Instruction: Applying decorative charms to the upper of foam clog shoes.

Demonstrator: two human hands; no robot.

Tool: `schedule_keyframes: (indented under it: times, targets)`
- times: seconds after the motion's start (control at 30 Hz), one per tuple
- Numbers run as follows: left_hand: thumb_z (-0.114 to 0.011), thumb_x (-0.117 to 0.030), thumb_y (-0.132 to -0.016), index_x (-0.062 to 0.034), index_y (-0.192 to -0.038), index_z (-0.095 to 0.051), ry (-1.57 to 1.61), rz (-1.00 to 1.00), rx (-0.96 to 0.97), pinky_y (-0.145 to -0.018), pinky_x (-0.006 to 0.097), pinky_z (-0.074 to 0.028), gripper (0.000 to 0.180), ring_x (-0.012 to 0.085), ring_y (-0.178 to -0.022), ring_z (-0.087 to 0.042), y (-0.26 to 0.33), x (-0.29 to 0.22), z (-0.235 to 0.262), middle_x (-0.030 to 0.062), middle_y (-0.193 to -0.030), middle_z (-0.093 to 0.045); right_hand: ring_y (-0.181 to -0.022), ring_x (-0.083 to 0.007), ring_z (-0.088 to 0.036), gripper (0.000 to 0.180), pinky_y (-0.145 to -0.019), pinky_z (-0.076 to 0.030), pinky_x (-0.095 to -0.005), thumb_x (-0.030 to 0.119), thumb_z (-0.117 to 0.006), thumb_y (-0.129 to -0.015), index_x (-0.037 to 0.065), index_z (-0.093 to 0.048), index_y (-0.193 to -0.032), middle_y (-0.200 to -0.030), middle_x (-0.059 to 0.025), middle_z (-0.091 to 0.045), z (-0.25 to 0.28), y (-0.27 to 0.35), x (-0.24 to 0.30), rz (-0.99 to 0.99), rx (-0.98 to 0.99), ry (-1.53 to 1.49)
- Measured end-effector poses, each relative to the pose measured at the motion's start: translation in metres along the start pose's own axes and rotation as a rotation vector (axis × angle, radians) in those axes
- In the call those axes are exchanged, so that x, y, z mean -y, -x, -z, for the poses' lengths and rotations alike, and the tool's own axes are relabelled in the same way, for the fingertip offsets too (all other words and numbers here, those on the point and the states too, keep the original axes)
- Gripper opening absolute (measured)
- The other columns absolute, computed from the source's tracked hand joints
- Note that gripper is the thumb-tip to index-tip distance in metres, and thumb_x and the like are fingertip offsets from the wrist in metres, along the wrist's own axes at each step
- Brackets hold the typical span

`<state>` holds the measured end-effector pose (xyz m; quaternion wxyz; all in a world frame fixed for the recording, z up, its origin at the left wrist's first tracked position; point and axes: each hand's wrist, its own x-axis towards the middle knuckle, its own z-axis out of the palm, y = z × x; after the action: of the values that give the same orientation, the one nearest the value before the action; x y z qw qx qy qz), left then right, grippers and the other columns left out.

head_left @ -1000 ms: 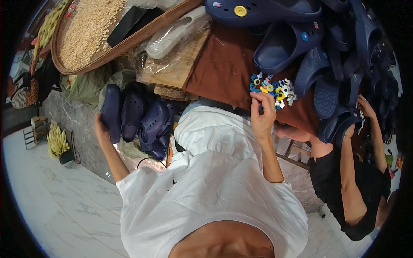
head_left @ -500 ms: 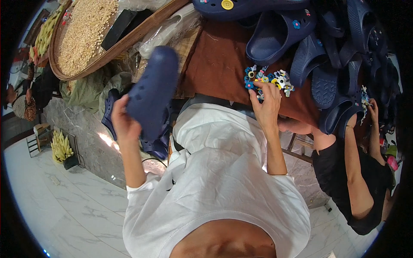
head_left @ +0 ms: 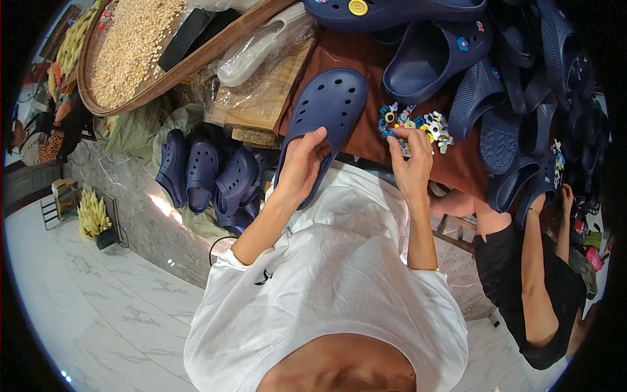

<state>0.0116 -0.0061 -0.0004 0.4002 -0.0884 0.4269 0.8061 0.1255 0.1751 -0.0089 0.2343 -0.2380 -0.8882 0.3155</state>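
Setting: pale marble-patterned floor (head_left: pixel 85 294) at lower left; a grey stone counter face (head_left: pixel 124 189) rising to a worktop covered by a brown cloth (head_left: pixel 359 140).

1. Wide round woven tray of pale grain (head_left: pixel 130 46), upper left, tilted on the worktop, with a flat black slab (head_left: pixel 189 36) lying in it.
2. Heap of navy-blue foam clogs (head_left: pixel 496 85) across the top and right of the worktop, piled over one another; one at the top edge carries a yellow button charm (head_left: pixel 357 7).
3. Row of navy-blue foam clogs (head_left: pixel 209 176) standing on their sides against the counter face, below the tray.
4. Co-worker in a black top (head_left: pixel 522 287) at right, one arm raised to the clog heap.
5. Clear plastic bag with a pale clog inside (head_left: pixel 261 49), resting on a wooden board (head_left: pixel 268 101) just right of the tray.
6. Single navy-blue perforated foam clog (head_left: pixel 326 124), sole down and toe pointing away, lying on the brown cloth in front of the person in the white shirt. Left hand (head_left: pixel 304 163) clasps its heel end, fingers curled over the rim, thumb on top.
7. Scatter of small multicoloured shoe charms (head_left: pixel 418 124), on the brown cloth just right of the single clog. Right hand (head_left: pixel 411 163) rests at the near edge of the scatter, fingertips narrowed down onto the charms; whether one is pinched cannot be told.
8. Bunch of yellow bananas (head_left: pixel 91 212) in a dark stand on the floor, far left.
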Motion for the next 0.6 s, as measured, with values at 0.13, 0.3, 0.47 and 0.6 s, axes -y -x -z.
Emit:
schedule_keyframes:
  times: [0.13,0.3,0.47,0.6]
  targets:
    - [-0.065,-0.015,-0.086,0.0034,-0.115,-0.054,-0.041,-0.013,-0.049,-0.092,0.03,-0.042,0.036,0.0151,-0.101,-0.057,0.0,0.0,-0.012,0.0079,-0.11,-0.061,-0.076,-0.0184,-0.061,0.011,-0.069,-0.047,-0.0282,0.008,-0.065,-0.085,0.001,-0.063,-0.094,-0.086,-0.0074,-0.061,-0.008,-0.003,0.016,-0.151,0.12,-0.437]
    - [-0.065,-0.01,-0.085,0.0057,-0.118,-0.053,-0.165,-0.044,-0.04,-0.09,0.028,-0.045,0.037,0.0147,-0.1,-0.059,0.004,0.005,-0.013,0.0105,-0.111,-0.062,-0.076,-0.0074,-0.058,0.011,-0.07,-0.048,-0.0231,0.007,-0.062,-0.089,0.0,-0.063,-0.096,-0.089,-0.002,-0.065,-0.027,-0.004,0.025,-0.265,0.304,-0.74]
    - [-0.065,-0.01,-0.085,0.0075,-0.112,-0.057,-0.24,-0.095,-0.059,-0.085,0.026,-0.047,0.033,0.0132,-0.092,-0.061,0.009,0.01,-0.012,0.0095,-0.105,-0.065,-0.079,-0.0074,-0.059,0.012,-0.073,-0.048,-0.0213,0.006,-0.064,-0.088,0.0,-0.062,-0.098,-0.088,-0.0021,-0.064,-0.031,-0.004,0.029,-0.343,0.319,-0.904]
    - [-0.068,-0.007,-0.084,0.0078,-0.11,-0.058,-0.258,-0.165,-0.051,-0.082,0.026,-0.048,0.032,0.0127,-0.09,-0.062,0.011,0.013,-0.02,0.0098,-0.104,-0.065,-0.08,-0.0061,-0.059,0.014,-0.071,-0.048,-0.0191,0.002,-0.065,-0.087,0.001,-0.06,-0.099,-0.09,-0.0022,-0.063,-0.031,-0.003,0.028,-0.35,0.329,-0.927]
